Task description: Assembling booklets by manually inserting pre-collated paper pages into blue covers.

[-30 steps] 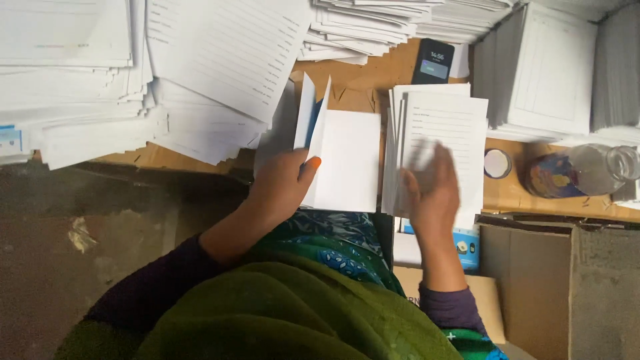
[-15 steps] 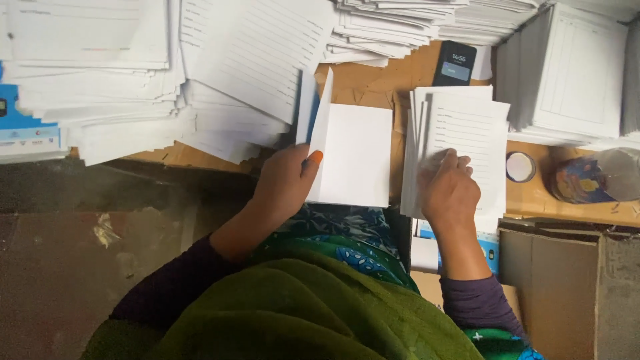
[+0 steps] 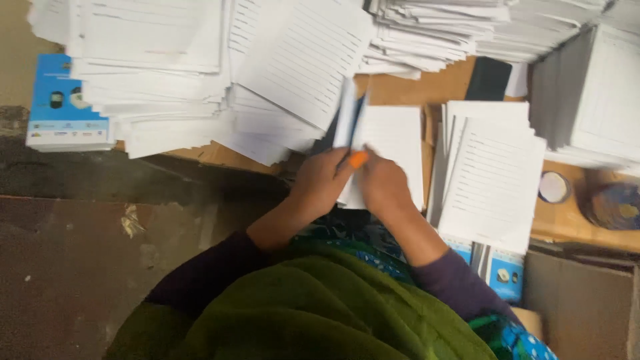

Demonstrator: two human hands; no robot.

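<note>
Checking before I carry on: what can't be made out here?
- Head view: orange item between left hand and right hand, blurred; its kind is unclear.
- Both hands' grips, motion-blurred.
- Folded sheet, lower edge behind the hands.
- Round container, cut by the right edge.

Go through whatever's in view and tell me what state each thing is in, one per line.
Booklet: open, cover flap raised.
Left hand: holding the booklet.
Right hand: on the page, gripping something orange.
Lined sheets: stacked, face up.
Blue box: closed, flat under paper.
</note>
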